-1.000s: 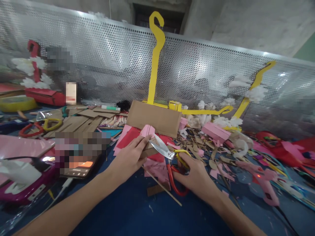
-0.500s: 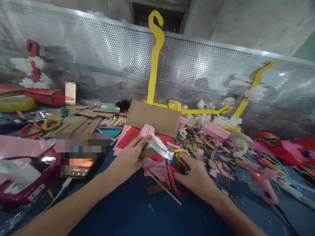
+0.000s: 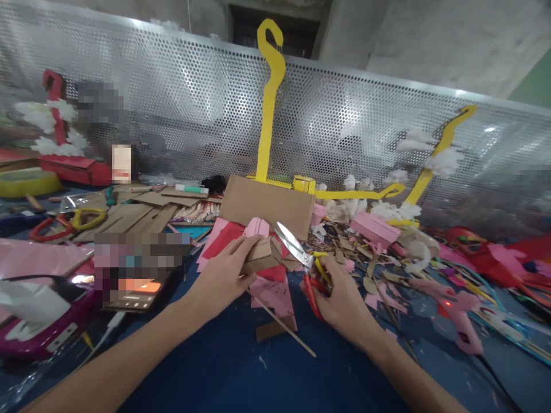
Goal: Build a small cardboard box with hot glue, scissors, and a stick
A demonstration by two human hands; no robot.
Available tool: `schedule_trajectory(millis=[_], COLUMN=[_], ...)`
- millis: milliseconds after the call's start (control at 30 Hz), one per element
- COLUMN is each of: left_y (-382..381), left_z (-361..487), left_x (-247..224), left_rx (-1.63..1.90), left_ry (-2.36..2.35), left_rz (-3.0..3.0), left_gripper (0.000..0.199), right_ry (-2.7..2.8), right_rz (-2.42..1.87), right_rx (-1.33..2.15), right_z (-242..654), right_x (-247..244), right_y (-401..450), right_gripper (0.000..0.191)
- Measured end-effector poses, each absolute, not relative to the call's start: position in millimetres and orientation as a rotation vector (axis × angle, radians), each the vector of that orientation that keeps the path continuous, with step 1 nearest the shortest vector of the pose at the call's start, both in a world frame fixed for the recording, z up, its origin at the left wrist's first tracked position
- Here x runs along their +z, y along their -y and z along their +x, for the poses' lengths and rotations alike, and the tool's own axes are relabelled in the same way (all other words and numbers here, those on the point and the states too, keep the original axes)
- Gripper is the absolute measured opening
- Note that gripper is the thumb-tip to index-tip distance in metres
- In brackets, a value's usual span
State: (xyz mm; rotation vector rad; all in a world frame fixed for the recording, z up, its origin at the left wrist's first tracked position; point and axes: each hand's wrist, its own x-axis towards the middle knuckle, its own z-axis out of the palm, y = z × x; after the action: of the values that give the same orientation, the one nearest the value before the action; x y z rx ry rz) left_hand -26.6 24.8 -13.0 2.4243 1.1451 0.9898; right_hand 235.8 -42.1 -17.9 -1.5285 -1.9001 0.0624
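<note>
My left hand (image 3: 230, 269) holds a small brown cardboard box (image 3: 262, 256) between thumb and fingers, with a pink folded paper piece (image 3: 257, 227) behind its fingertips. In my right hand (image 3: 340, 295) are scissors (image 3: 301, 252) with one yellow and one red handle. Their blades look nearly closed and point up and left, just right of the box and apart from it. Red paper (image 3: 221, 241) and pink paper (image 3: 282, 301) lie around and under the box. A thin wooden stick (image 3: 284, 325) slants below my left hand.
Behind stands a brown cardboard sheet (image 3: 267, 203) before a tall yellow hook shape (image 3: 267, 120). Cardboard scraps lie right of centre, near a pink glue gun (image 3: 462, 318). At left are a phone (image 3: 138, 301), a purple power strip (image 3: 41, 338) and other scissors (image 3: 54, 226).
The scissors have moved right, away from the cardboard box, and their blades and handles have come closer together. More of the box now shows in my left hand.
</note>
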Motion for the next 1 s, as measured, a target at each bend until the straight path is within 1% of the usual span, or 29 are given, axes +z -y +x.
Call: schedule_trajectory(millis=[67, 133, 367, 500, 633, 700, 800, 933, 1000], left_y=[-24.3, -23.8, -21.7, -20.7, -19.4, -18.8, -18.5, -21.3, -23.5], left_z=[-26.2, -25.9, -26.0, -25.2, -24.0, -23.6, -22.1, -18.0, -16.3], left_x=[-12.4, -11.8, -9.0, -9.4, -11.4, -11.3, -8.9, -5.3, -4.9], left_rx=[0.988, 0.988, 0.999, 1.021, 1.067, 1.086, 1.097, 1.047, 1.038], left_ry=[-1.146, -1.14, -1.122, -1.117, -1.125, -1.1, -1.031, -0.84, -0.787], left_rz=[2.403, 2.382, 2.404, 2.409, 2.317, 2.257, 2.105, 1.66, 1.498], left_gripper=[0.064, 0.064, 0.062, 0.055, 0.053, 0.048, 0.044, 0.041, 0.043], right_ry=[1.9, 1.901, 1.941, 1.98, 1.907, 1.858, 1.807, 1.778, 1.774], right_rz=[-1.543, -1.538, -1.502, -1.472, -1.512, -1.533, -1.527, -1.523, -1.539], right_rx=[0.081, 0.095, 0.079, 0.101, 0.088, 0.074, 0.082, 0.1, 0.084], right_z=[238.2, 239.8, 235.5, 232.7, 234.1, 235.8, 238.0, 239.6, 240.1], right_x=[-19.3, -20.2, -16.5, -15.9, -18.2, -19.1, -19.6, -20.2, -21.2], right_y=[41.8, 41.5, 43.5, 45.8, 43.8, 41.8, 39.0, 36.8, 36.2], right_gripper=[0.028, 0.035, 0.023, 0.024, 0.023, 0.022, 0.022, 0.024, 0.025])
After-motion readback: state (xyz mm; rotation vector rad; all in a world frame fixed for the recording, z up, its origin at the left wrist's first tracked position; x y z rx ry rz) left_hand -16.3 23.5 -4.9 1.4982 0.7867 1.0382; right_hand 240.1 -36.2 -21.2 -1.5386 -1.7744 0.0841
